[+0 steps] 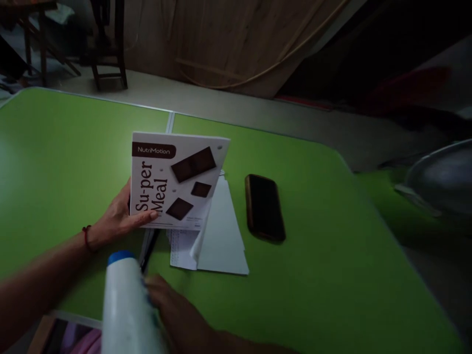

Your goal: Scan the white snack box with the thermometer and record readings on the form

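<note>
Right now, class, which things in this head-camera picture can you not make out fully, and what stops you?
- Pen: mostly hidden under the box that the left hand holds.
- Papers: print too small to read; the box covers their top.
- Bottle: blurred, base cut off by the bottom edge.
- Right hand: blurred, partly behind the bottle, so its grip is unclear.
- Phone: screen dark.
- Grey object: blurred, cut off by the right edge.
</note>
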`<state>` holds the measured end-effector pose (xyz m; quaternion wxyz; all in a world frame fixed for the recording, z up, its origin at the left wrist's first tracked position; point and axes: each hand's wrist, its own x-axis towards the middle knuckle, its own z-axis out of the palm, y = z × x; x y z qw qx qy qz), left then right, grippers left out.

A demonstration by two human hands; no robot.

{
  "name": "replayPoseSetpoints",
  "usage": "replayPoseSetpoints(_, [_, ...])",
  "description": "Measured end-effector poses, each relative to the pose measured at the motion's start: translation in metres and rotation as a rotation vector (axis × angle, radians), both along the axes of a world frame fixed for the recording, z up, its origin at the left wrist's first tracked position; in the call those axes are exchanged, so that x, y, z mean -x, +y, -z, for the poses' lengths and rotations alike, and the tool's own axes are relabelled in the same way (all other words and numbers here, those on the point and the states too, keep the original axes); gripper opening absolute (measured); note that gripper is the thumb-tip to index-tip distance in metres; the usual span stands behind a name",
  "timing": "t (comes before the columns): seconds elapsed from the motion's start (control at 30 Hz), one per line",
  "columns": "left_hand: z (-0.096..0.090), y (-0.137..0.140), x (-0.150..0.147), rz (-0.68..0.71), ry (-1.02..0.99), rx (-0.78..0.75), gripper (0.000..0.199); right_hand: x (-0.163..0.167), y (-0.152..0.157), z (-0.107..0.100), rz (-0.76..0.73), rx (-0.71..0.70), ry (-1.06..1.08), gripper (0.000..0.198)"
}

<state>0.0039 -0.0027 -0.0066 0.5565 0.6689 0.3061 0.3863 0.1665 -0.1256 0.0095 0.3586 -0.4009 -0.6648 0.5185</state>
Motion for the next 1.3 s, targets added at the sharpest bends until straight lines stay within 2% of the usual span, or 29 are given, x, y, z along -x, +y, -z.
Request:
replayPoseSetpoints(0.03, [0.001, 0.000, 0.000, -0.004, 0.000, 0.007, 0.055, -0.001, 0.002, 0.001, -0.081, -0.042, 0.040, 0.038])
replayPoseSetpoints(0.1, [0.002, 0.000, 0.001, -0.016, -0.004, 0.004, 0.058, -0.010, 0.003, 0.003, -0.053, -0.088, 0.087, 0.045])
replayPoseSetpoints(0.17, [0.003, 0.000, 0.002, -0.023, -0.002, -0.004, 0.059, -0.020, 0.002, 0.006, 0.170, -0.036, 0.120, 0.042])
replayPoseSetpoints(0.23, [0.002, 0.000, 0.002, -0.010, 0.001, 0.000, 0.057, -0.028, 0.001, 0.013, 0.384, 0.079, 0.188, 0.034])
replayPoseSetpoints(0.33, [0.000, -0.001, 0.002, -0.004, 0.002, 0.007, 0.054, -0.031, -0.002, 0.027, 0.487, 0.282, 0.305, 0.031])
replayPoseSetpoints(0.43, [-0.001, 0.000, 0.002, -0.014, 0.011, 0.010, 0.053, -0.025, -0.005, 0.040, 0.508, 0.458, 0.334, 0.036])
replayPoseSetpoints(0.5, [-0.001, 0.000, 0.003, -0.014, 0.021, 0.021, 0.053, -0.020, -0.005, 0.045, 0.535, 0.495, 0.333, 0.038])
replayPoseSetpoints(0.7, [-0.001, 0.000, 0.005, 0.027, 0.011, 0.089, 0.066, -0.022, 0.000, 0.049, 0.502, 0.473, 0.375, 0.037])
replayPoseSetpoints(0.83, [-0.002, 0.000, 0.005, 0.040, -0.012, 0.106, 0.063, -0.027, 0.003, 0.046, 0.444, 0.488, 0.310, 0.037])
replayPoseSetpoints(1.07, [-0.003, 0.000, 0.005, 0.046, -0.013, 0.106, 0.059, -0.026, 0.005, 0.043, 0.487, 0.457, 0.213, 0.031])
replayPoseSetpoints(1.3, [-0.002, 0.001, 0.006, 0.053, -0.022, 0.074, 0.062, -0.027, 0.011, 0.024, 0.442, 0.505, 0.188, 0.039])
